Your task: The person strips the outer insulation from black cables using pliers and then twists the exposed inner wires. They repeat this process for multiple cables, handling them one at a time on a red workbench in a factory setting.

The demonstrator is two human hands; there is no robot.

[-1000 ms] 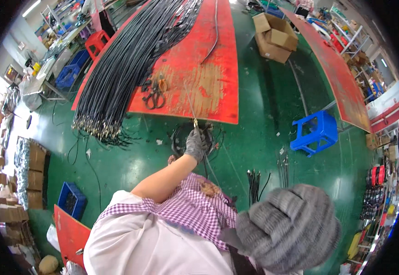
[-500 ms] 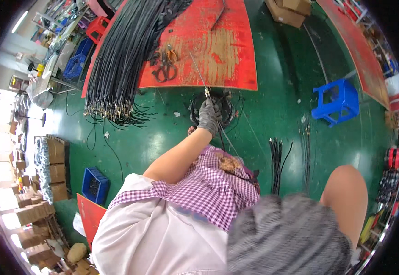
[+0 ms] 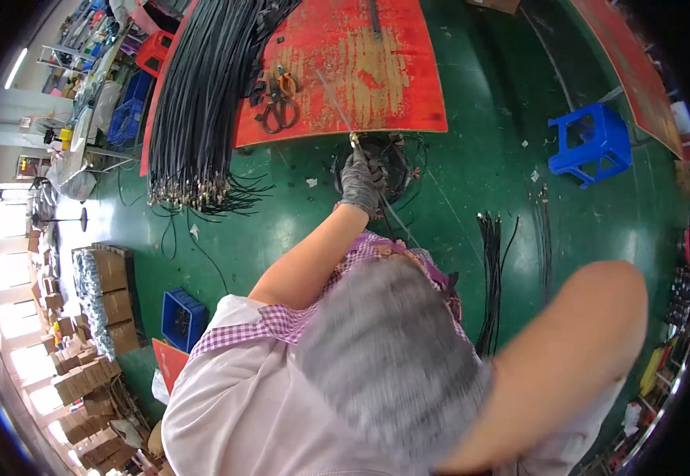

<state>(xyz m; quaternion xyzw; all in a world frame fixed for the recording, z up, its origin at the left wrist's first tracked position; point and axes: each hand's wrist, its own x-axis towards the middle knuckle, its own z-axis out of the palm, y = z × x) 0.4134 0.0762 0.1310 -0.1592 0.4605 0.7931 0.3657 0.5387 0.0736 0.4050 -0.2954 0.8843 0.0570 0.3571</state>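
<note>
cable (image 3: 335,101), one thin grey length, runs from the near edge of the red table (image 3: 396,71) up and to the far left across its top, and its near end with a small brass-coloured fitting sits pinched in the left hand (image 3: 358,181). that hand wears a grey knit glove and is closed tight around the cable, reaching out just past the table's near edge, above a loose coil of dark cables (image 3: 396,159) lying on the green floor (image 3: 281,230). the right hand (image 3: 389,357), also in a grey glove, is raised very close to the camera and blurred, so i cannot tell how far it is open or whether it holds anything. on the table, left of the held cable, lies one pair of cutters (image 3: 277,99) with orange and dark handles, and further left one thick bundle of black cables (image 3: 202,95) hangs over the near edge. one blue stool (image 3: 591,143) stands to the right, two small bunches of black cables (image 3: 492,262) lie on the floor near it, and one blue crate (image 3: 182,317) sits near left.
</note>
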